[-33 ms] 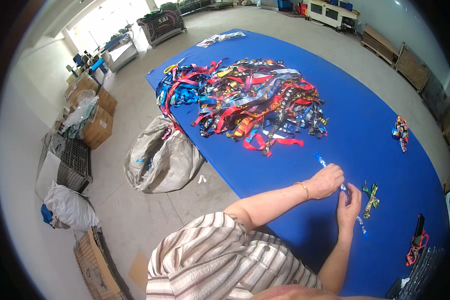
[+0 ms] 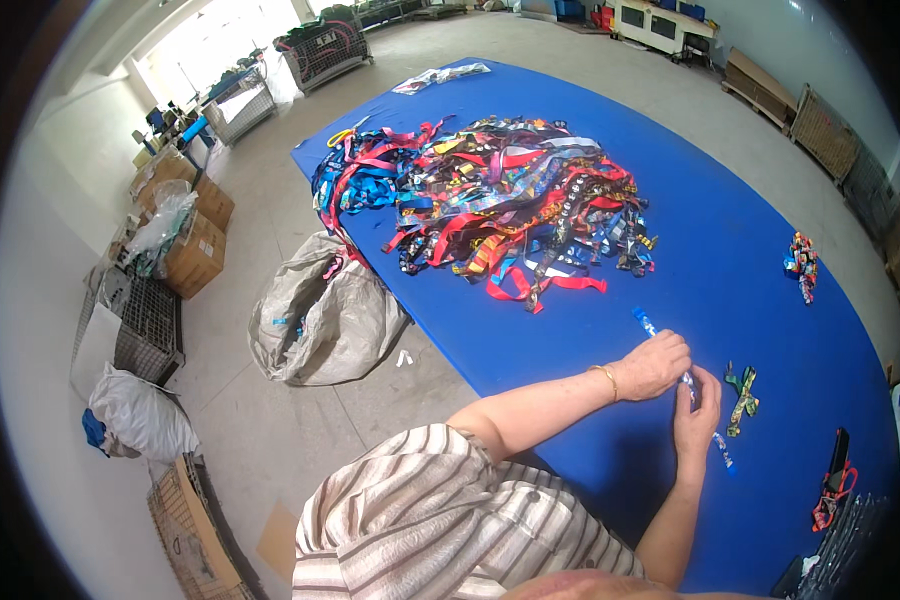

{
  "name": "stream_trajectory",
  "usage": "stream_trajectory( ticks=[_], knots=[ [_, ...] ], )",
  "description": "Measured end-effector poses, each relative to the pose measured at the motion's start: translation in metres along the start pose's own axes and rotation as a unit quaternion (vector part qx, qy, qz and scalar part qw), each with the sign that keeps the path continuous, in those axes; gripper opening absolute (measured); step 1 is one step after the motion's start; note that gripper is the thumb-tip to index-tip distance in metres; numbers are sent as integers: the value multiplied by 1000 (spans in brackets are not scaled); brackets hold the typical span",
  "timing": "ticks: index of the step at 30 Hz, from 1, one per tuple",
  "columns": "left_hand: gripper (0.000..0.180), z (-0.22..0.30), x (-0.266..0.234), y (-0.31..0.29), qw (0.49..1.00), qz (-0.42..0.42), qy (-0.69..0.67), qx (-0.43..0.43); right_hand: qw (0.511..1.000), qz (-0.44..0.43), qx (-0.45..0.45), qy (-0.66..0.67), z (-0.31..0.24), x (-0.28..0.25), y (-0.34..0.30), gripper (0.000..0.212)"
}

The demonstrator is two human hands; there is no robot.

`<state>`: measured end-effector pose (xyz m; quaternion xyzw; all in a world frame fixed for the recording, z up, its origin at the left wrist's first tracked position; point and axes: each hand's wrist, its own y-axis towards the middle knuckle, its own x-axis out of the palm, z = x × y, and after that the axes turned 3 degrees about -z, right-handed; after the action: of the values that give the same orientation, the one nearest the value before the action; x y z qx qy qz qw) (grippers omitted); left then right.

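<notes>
A narrow blue-and-white patterned strap (image 2: 691,381) runs through both of my hands over the blue table. Its blue end sticks out beyond my left hand (image 2: 656,366), whose fingers are closed round it. Close beside, my right hand (image 2: 698,412) pinches the same strap, and the other end (image 2: 725,455) hangs out past that hand. The part inside my palms is hidden. Just right of my right hand lies a small folded green-and-yellow strap (image 2: 742,402). Farther off, a large tangled heap of colourful straps (image 2: 530,200) covers the table's middle.
The blue table (image 2: 710,220) curves toward the right. Blue straps (image 2: 360,175) and yellow-handled scissors (image 2: 343,136) lie at its far left. A strap bundle (image 2: 801,267), a black-and-red item (image 2: 835,485) and dark plastic (image 2: 840,550) sit right. A pale sack (image 2: 320,320) stands on the floor.
My hands and the strap have shifted very slightly; the strap's far end sits a touch further right. Everything else looks the same.
</notes>
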<state>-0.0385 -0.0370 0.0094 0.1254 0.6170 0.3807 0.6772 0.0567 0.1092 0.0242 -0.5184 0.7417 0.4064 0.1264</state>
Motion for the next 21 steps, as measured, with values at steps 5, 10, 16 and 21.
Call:
stream_trajectory(
  ticks=[5, 10, 16, 21],
  knots=[
    [21, 14, 3, 2, 998, 17, -59, 33, 988, -46, 110, 94, 14, -9, -9, 19],
    [22, 11, 1, 12, 997, 8, -59, 39, 970, -79, 141, 181, 28, -13, -9, 15],
    [29, 2, -2, 12, 985, 42, -166, 2, 919, -102, 149, 352, 21, -3, 8, 11],
    [24, 4, -1, 11, 974, 35, -215, -62, 880, -103, 191, 423, 12, -11, 6, 13]
  ],
)
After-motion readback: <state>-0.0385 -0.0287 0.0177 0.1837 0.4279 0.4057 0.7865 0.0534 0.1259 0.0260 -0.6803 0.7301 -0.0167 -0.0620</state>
